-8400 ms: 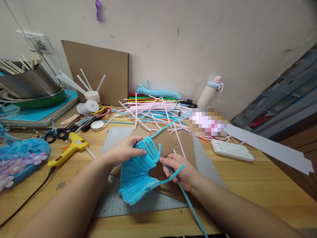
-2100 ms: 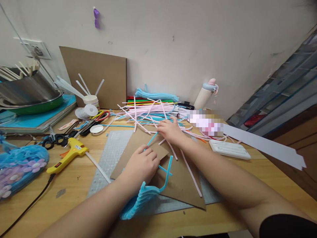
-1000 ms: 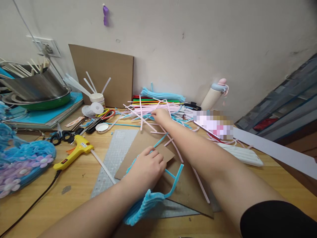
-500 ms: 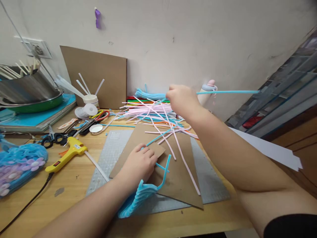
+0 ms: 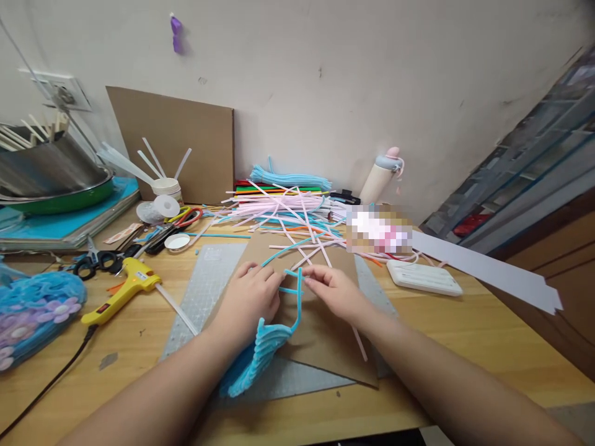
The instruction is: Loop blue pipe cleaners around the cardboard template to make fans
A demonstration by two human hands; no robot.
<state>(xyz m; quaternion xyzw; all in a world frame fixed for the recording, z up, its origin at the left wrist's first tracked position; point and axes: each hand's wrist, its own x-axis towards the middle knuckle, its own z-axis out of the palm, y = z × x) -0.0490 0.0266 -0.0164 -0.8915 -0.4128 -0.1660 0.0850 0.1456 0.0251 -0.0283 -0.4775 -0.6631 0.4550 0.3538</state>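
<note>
My left hand is closed, palm down, around blue pipe cleaners over the cardboard. Short blue ends stick out from beside its fingers. Below it hangs a ribbed blue piece made of pipe cleaners, partly hidden by my wrist. One bent pipe cleaner rises from that piece. My right hand pinches thumb and fingers together at the upper end of this stem. Under both hands lies a brown cardboard sheet, on a grey cutting mat.
Loose pink pipe cleaners and a blue bundle lie behind the hands. A yellow glue gun, scissors and a flowered blue piece lie left. A bottle and a white device stand right.
My right hand has come down and towards me from the back, where it held a long blue pipe cleaner stretched out. It is now beside the left hand, at the upright stem.
</note>
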